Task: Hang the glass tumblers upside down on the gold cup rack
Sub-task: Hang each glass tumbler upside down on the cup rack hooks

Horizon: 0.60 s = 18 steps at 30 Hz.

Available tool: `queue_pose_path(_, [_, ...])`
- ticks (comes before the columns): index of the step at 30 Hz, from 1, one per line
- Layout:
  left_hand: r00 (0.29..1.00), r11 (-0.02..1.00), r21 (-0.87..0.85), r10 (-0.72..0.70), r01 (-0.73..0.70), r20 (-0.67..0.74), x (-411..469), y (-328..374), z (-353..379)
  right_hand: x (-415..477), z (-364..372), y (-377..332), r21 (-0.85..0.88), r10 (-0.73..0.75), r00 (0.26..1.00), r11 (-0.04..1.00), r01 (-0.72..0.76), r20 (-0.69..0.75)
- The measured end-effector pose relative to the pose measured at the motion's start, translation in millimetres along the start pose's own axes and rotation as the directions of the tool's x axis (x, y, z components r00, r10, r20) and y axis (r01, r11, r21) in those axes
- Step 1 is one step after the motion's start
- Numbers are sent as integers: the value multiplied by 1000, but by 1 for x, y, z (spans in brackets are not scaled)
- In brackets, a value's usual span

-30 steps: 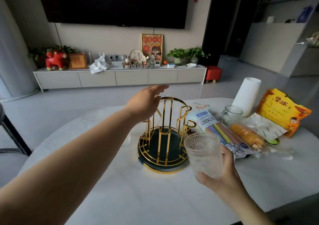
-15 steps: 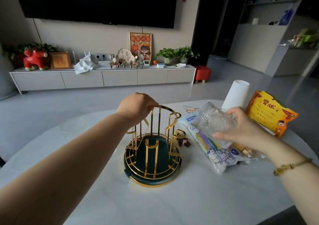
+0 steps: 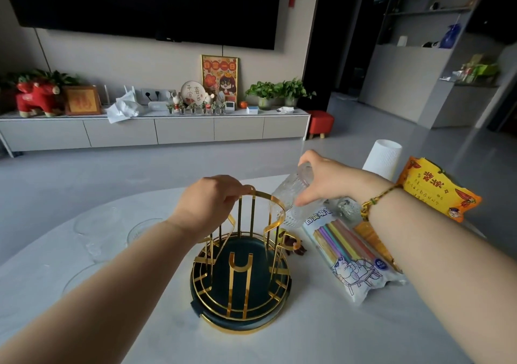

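The glass tumbler (image 3: pixel 292 200), upright a second ago, is now tipped mouth-down by the right hand (image 3: pixel 326 179); the gold cup rack (image 3: pixel 243 266) is steadied by the closed left hand (image 3: pixel 208 203); hanging appears imminent.

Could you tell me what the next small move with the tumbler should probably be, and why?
Probably lower it, mouth down, over the nearest gold prong. The right hand holds the glass tumbler tilted, its mouth beside the cup rack but not yet over a prong. The left hand grips the rack's top handle, steadying it.
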<state>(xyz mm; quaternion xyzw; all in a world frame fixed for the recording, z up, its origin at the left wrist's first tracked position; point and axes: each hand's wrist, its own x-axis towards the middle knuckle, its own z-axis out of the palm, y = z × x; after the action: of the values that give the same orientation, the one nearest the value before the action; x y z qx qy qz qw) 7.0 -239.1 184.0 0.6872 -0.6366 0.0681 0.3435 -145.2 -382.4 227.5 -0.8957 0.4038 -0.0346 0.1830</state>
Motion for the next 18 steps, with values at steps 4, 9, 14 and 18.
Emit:
queue_pose_path(4, [1000,1000,-11,-5,4,-19,-1,-4,3,12,19,-2,23,-64,998,998,64,5])
queue_pose_path(9, [999,999,-41,5,-6,-33,-1,-5,3,18,42,2,43,-90,996,995,90,-5])
queue_pose_path(14, [999,999,-43,3,-4,-34,-1,-5,3,19,57,5,28,-116,993,993,115,23])
queue_pose_path(18, [1000,999,-52,2,-3,-28,-1,-6,3,21,61,5,-7,-141,989,990,142,43])
